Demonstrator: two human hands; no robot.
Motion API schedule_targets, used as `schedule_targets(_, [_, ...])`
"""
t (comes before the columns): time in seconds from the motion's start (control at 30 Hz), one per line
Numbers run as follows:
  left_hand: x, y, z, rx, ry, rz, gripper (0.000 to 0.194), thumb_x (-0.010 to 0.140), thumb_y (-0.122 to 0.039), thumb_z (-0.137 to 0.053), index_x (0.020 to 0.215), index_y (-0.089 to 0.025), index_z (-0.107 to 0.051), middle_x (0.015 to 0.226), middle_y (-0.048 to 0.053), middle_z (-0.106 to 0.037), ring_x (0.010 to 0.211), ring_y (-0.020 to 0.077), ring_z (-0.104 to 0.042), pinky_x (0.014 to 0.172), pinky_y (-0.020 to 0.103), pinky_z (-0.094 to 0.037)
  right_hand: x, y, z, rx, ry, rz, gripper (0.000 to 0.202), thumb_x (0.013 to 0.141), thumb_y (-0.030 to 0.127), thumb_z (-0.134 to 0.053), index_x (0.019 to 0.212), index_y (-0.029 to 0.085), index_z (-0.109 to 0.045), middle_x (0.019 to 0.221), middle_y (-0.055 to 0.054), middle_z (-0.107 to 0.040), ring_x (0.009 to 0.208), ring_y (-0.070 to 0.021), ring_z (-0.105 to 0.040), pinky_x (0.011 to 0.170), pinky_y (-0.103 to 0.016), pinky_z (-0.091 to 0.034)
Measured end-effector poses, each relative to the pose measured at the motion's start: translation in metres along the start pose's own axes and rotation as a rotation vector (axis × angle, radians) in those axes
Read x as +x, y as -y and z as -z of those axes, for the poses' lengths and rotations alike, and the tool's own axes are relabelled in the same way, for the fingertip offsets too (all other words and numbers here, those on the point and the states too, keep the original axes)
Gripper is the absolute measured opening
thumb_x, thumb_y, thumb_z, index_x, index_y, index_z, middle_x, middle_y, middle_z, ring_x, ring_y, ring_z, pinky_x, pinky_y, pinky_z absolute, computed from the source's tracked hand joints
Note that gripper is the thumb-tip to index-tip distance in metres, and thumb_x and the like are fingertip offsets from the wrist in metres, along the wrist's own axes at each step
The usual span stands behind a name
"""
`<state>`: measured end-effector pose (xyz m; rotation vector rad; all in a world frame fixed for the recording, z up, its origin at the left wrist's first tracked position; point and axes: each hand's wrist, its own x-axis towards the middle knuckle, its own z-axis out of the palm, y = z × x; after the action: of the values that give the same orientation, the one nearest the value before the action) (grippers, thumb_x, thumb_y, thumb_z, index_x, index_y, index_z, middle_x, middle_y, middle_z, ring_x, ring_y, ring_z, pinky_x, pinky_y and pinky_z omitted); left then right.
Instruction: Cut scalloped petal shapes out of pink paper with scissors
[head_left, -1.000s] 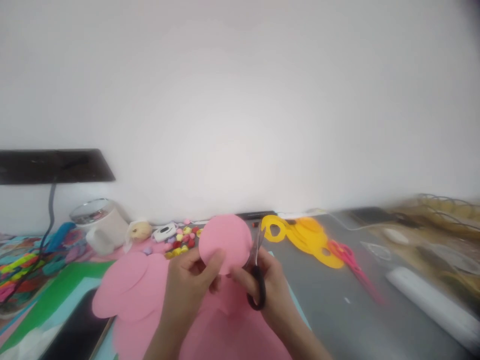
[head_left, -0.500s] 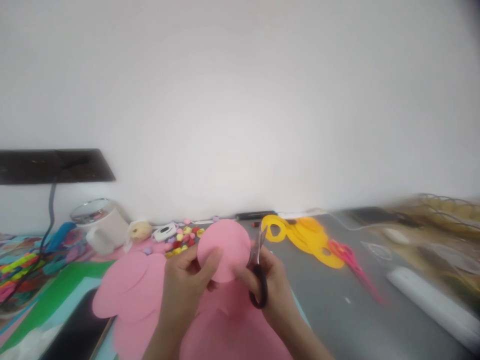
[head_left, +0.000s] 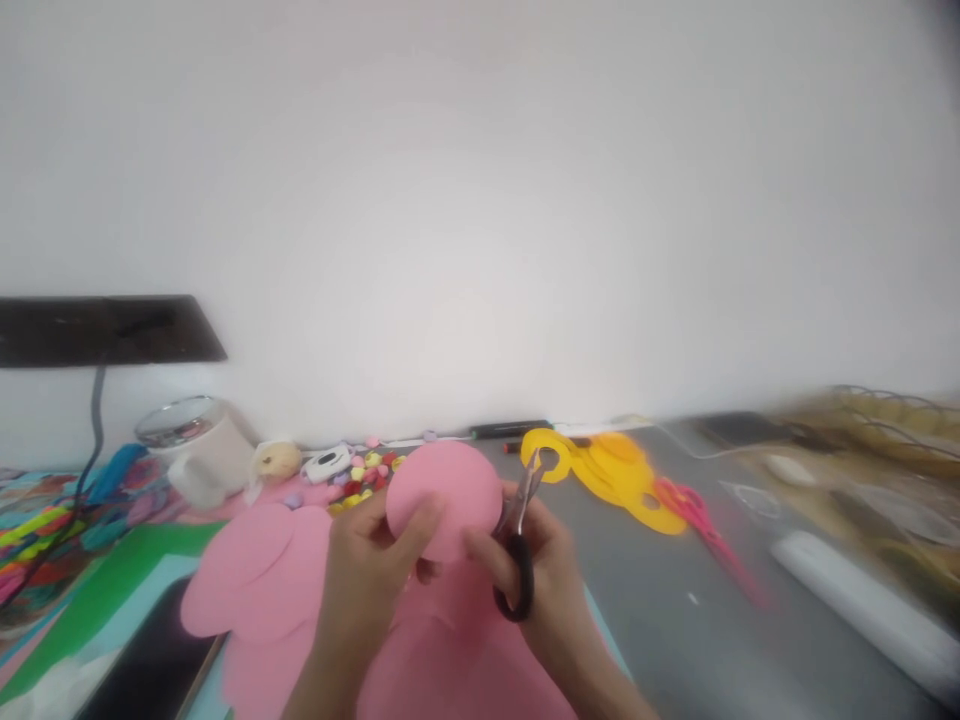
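Observation:
Between my hands a pink paper circle (head_left: 444, 482) is held up, facing me. My left hand (head_left: 367, 570) pinches its left side, thumb on the front and fingers behind. At its lower right edge my right hand (head_left: 547, 565) grips the circle with the thumb. Black-handled scissors (head_left: 517, 540) hang on the same right hand, blades pointing up and slightly parted, off the paper. Below lies more pink paper (head_left: 457, 670), partly covered by my forearms. Several larger pink paper circles (head_left: 255, 580) overlap on the left.
A dark phone (head_left: 150, 660) and green paper (head_left: 120, 580) lie at left, below a white mug (head_left: 202, 455). Small coloured pieces (head_left: 364, 475) sit behind my left hand. Yellow paper cutouts (head_left: 615, 475), pink scissors (head_left: 705, 530) and a long white object (head_left: 862, 600) lie to the right.
The circle has turned slightly in my fingers and appears a little wider. The scissor blades have tilted a bit to the right. Both hands keep their hold.

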<state>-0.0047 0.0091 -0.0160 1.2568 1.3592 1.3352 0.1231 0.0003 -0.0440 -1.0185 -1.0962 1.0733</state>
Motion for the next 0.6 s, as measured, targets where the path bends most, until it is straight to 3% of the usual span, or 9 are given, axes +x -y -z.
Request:
schedule_targets(0.1, [-0.002,0.001,-0.004,-0.04,0.17,0.018,0.033,0.073,-0.036,-0.063,0.048,-0.017,-0.055,0.04,-0.001,-0.053,0.038,0.0099,-0.048,0.043,0.022,-0.04,0.001,-0.001,0.0,0.023,-0.059,0.029,0.018,0.068,0.03,-0.07,0.077,0.019,-0.061,0.061,0.003,-0.056,0.054,-0.013,-0.048,0.05,-0.024,-0.042])
schedule_targets(0.17, [-0.004,0.001,-0.007,-0.024,0.199,0.031,0.037,0.075,-0.036,-0.061,0.045,-0.016,-0.055,0.039,0.0,-0.052,0.038,0.0097,-0.048,0.043,0.022,-0.038,0.001,-0.001,0.0,0.055,-0.052,0.021,0.018,0.068,0.029,-0.071,0.078,0.019,-0.06,0.059,0.003,-0.056,0.052,-0.0131,-0.049,0.049,-0.024,-0.042])
schedule_targets(0.43, [-0.005,-0.001,-0.001,0.018,-0.024,0.022,0.048,0.074,-0.034,-0.061,0.034,-0.019,-0.04,0.03,-0.003,-0.04,0.033,0.008,-0.036,0.041,0.025,-0.03,0.004,0.007,0.001,-0.021,0.09,-0.021,0.009,0.067,0.023,-0.066,0.07,0.02,-0.058,0.059,0.002,-0.055,0.054,-0.013,-0.047,0.05,-0.024,-0.041])
schedule_targets(0.6, [-0.004,-0.002,0.003,0.03,-0.031,0.004,0.045,0.072,-0.033,-0.061,0.035,-0.02,-0.039,0.03,-0.004,-0.039,0.032,0.0076,-0.035,0.04,0.025,-0.028,0.007,0.013,0.0,-0.05,0.246,0.015,0.012,0.062,0.014,-0.063,0.057,0.02,-0.053,0.057,0.002,-0.052,0.054,-0.0136,-0.049,0.048,-0.023,-0.043])
